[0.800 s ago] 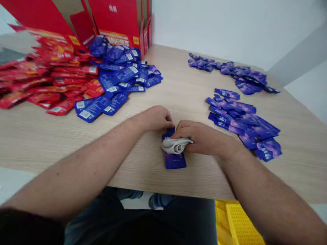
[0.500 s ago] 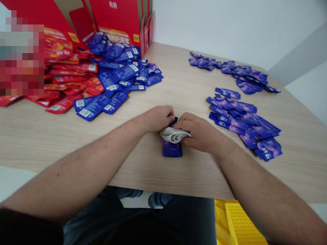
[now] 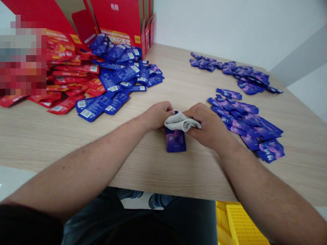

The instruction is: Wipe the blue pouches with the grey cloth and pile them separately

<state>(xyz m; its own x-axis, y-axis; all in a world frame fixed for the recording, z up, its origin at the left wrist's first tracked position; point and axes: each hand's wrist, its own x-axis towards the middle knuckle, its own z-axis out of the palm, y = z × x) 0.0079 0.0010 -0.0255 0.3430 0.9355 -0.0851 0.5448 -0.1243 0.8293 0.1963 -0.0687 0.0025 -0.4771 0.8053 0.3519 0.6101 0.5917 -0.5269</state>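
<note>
In front of me a blue and purple pouch (image 3: 176, 141) lies face up near the table's front edge. My left hand (image 3: 161, 115) is closed at its upper left edge, the fingers pinching it. A folded pale grey cloth (image 3: 180, 121) lies over the pouch's upper half and hides part of it. My right hand (image 3: 208, 124) is closed around the cloth's right end.
At the left are a heap of red pouches (image 3: 74, 80) and a heap of blue pouches (image 3: 119, 73), before red cardboard boxes (image 3: 114, 20). More purple-blue pouches (image 3: 245, 117) lie at the right, others (image 3: 230, 68) farther back. Below the table stands a yellow basket (image 3: 245, 224).
My right hand and the cloth have moved up and slightly right over the pouch, baring more of its lower front. My left hand still pinches its upper edge.
</note>
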